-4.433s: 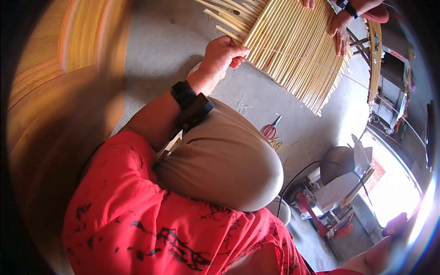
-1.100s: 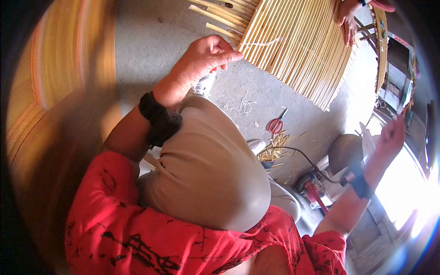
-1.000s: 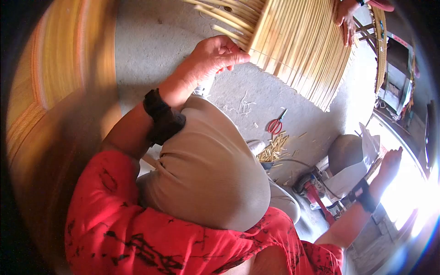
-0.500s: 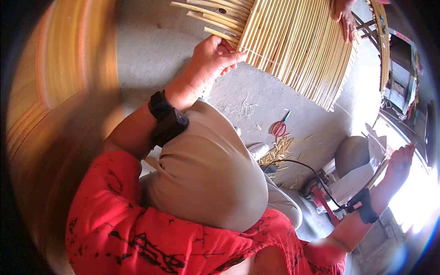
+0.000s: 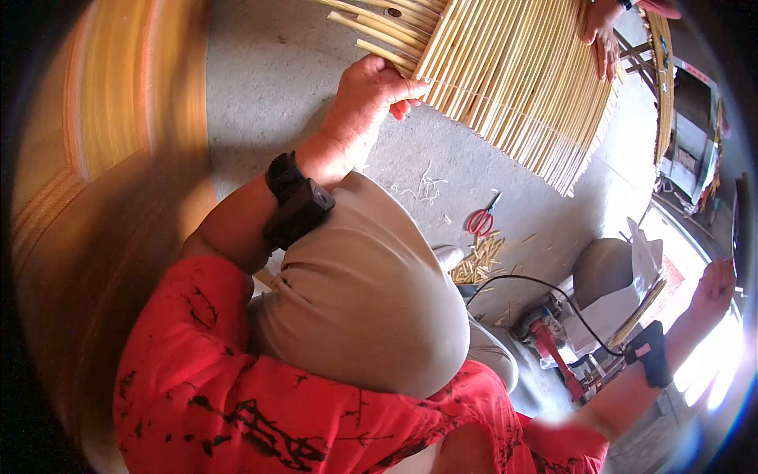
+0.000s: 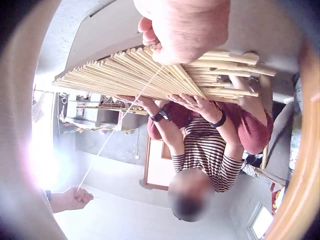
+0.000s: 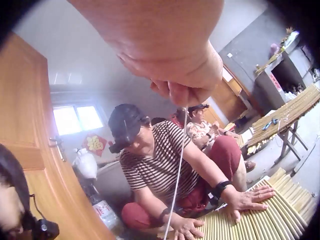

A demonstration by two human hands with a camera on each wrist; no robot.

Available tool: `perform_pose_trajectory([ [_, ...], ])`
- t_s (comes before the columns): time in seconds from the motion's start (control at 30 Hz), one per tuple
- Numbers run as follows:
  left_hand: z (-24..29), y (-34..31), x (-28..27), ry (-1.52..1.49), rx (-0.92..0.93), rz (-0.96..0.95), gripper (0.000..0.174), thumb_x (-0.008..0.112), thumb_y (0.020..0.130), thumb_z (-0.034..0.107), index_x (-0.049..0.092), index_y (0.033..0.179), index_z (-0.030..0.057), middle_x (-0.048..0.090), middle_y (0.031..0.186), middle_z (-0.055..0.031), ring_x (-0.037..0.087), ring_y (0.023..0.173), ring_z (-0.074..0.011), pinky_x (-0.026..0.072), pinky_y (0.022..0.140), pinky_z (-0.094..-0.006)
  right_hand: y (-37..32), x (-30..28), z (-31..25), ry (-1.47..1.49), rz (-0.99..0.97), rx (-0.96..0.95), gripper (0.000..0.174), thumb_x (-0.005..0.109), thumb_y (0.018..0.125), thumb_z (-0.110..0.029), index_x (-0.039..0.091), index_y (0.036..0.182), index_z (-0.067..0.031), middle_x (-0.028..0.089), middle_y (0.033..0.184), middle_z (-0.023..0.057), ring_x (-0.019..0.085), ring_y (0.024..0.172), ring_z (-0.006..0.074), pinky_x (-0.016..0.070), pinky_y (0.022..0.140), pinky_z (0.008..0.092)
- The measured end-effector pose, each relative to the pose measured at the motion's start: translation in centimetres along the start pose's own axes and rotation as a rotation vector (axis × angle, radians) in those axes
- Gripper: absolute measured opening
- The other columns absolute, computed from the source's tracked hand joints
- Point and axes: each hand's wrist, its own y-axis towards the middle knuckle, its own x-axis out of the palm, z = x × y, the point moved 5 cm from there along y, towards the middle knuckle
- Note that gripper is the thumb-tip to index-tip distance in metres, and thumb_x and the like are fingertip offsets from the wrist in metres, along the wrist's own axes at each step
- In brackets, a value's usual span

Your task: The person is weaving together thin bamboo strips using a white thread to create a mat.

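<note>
A mat of pale straight sticks (image 5: 505, 87) is held out over the floor, its sticks lying side by side. My left hand (image 5: 369, 107) pinches the near corner of it, thumb on top, beside several longer sticks jutting out. From my left thumb a thin white string (image 6: 115, 127) runs straight out to my right hand (image 5: 714, 286), which grips its far end, stretched well out to the side. In the right wrist view the string (image 7: 179, 170) drops taut from my curled fingers. Another person's hands (image 7: 250, 200) lie spread flat on the far part of the mat.
Red-handled scissors (image 5: 482, 221) lie on the concrete floor beside a heap of short stick offcuts (image 5: 480, 259) and white string scraps (image 5: 426, 188). A red power tool (image 5: 553, 347) with a black cord stands at the right. A wooden door (image 7: 60, 135) is close by.
Over the last second my right hand has moved outward to the right, and the string, loose over the mat before, is drawn straight. My left hand stays at the mat's corner.
</note>
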Motion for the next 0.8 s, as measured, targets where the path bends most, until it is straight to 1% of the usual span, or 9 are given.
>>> perform_pose_trajectory([
  [0.07,-0.1,0.0,0.1,-0.007,0.001,0.01,0.017,0.067,0.072,0.016,0.058,0.081,0.0035,0.059,0.067,-0.0045,0.053,0.057,-0.0086,0.0431,0.052,-0.021,1.3,0.2,-1.6,-0.103,0.094,-0.048,0.025,0.041,0.088,-0.003,0.043,0.11,0.0078,0.035,0.066,0.0032,0.029,0.051,0.0087,0.0265,0.042,0.0215],
  [0.13,-0.2,-0.1,0.0,-0.006,0.008,0.047,0.015,0.066,0.073,0.015,0.058,0.079,0.0031,0.059,0.065,-0.0046,0.053,0.055,-0.0088,0.0432,0.052,-0.0213,2.1,0.6,-2.1,-0.134,0.068,-0.068,0.024,0.041,0.088,-0.004,0.044,0.109,0.0066,0.036,0.065,0.0025,0.029,0.05,0.0079,0.0263,0.041,0.021],
  [0.27,0.0,0.0,0.0,0.024,0.042,0.029,0.014,0.065,0.074,0.013,0.059,0.079,0.0026,0.06,0.065,-0.0049,0.053,0.054,-0.0088,0.0434,0.052,-0.0216,2.7,1.8,-2.1,-0.183,0.034,-0.071,0.021,0.043,0.088,-0.006,0.046,0.106,0.0041,0.038,0.064,0.0009,0.03,0.048,0.0063,0.0258,0.04,0.0199],
  [0.43,-0.3,0.2,-0.1,-0.033,0.025,0.034,0.014,0.066,0.073,0.011,0.058,0.08,0.0019,0.06,0.067,-0.0056,0.053,0.055,-0.0087,0.0436,0.051,-0.0212,2.0,2.3,0.0,-0.259,0.026,0.001,0.018,0.045,0.088,-0.008,0.049,0.102,0.001,0.04,0.062,-0.001,0.031,0.046,0.0042,0.0253,0.037,0.0186],
  [0.53,-0.2,0.1,-0.2,-0.019,0.052,0.051,0.015,0.067,0.073,0.009,0.057,0.082,0.0016,0.06,0.068,-0.0059,0.053,0.055,-0.0086,0.0432,0.049,-0.0206,-0.3,0.4,2.9,-0.308,0.035,0.147,0.016,0.046,0.088,-0.01,0.051,0.1,-0.0009,0.042,0.06,-0.0022,0.032,0.045,0.003,0.0249,0.036,0.0179],
  [0.67,-0.3,0.3,-0.1,-0.075,0.06,0.03,0.017,0.067,0.072,0.009,0.057,0.083,0.0011,0.061,0.069,-0.0061,0.053,0.055,-0.0085,0.0427,0.048,-0.0203,-8.1,-3.9,10.7,-0.276,0.07,0.566,0.014,0.047,0.088,-0.012,0.053,0.097,-0.0033,0.044,0.059,-0.0037,0.033,0.043,0.0014,0.0245,0.034,0.0168],
  [0.7,-0.3,0.4,-0.2,-0.068,0.06,0.017,0.016,0.067,0.073,0.008,0.056,0.083,0.001,0.061,0.069,-0.0063,0.053,0.055,-0.0086,0.0427,0.048,-0.0205,-11.0,-2.5,12.9,-0.124,0.074,0.675,0.009,0.049,0.087,-0.014,0.051,0.088,-0.0056,0.031,0.053,-0.0059,0.027,0.039,0.0021,0.0198,0.031,0.0198],
  [0.77,-0.3,0.3,-0.2,-0.063,0.055,0.004,0.016,0.067,0.073,0.008,0.056,0.083,0.001,0.061,0.07,-0.0066,0.053,0.055,-0.0087,0.0427,0.048,-0.0206,-13.7,-5.3,18.0,-0.157,0.124,0.69,0.011,0.052,0.086,-0.017,0.05,0.085,-0.0065,0.031,0.052,-0.0051,0.025,0.038,0.004,0.0184,0.032,0.0207],
  [0.8,-0.2,0.3,-0.2,-0.05,0.058,-0.012,0.017,0.067,0.073,0.008,0.056,0.083,0.0009,0.061,0.07,-0.0068,0.053,0.056,-0.0089,0.0429,0.048,-0.0208,-15.1,-5.7,20.6,-0.067,0.167,0.755,0.012,0.053,0.086,-0.017,0.049,0.082,-0.0071,0.03,0.052,-0.0048,0.024,0.038,0.0044,0.018,0.033,0.0209],
])
